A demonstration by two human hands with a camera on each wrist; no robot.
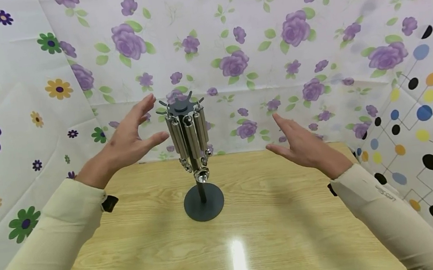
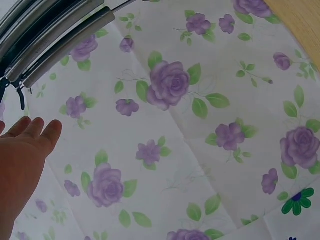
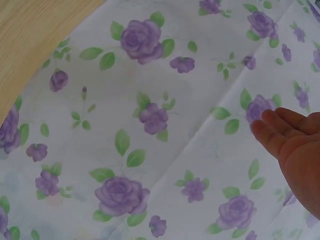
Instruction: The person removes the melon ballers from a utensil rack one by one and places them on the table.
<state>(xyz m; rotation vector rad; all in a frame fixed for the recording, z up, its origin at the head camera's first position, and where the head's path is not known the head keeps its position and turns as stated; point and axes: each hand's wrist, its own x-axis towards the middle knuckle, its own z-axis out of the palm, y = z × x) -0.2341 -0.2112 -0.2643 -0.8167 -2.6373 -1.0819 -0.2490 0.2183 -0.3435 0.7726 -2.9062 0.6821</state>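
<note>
We see the black rack (image 1: 204,209) upright on the table (image 1: 256,210), near its back edge and left of the middle, steel utensils (image 1: 192,137) hanging round its pole. Our left hand (image 1: 123,140) holds nothing, thumb wide of the fingers, just beside the utensils. Our right hand (image 1: 302,143), likewise extended and unfilled, hovers toward the back right corner, well apart from the rack.
</note>
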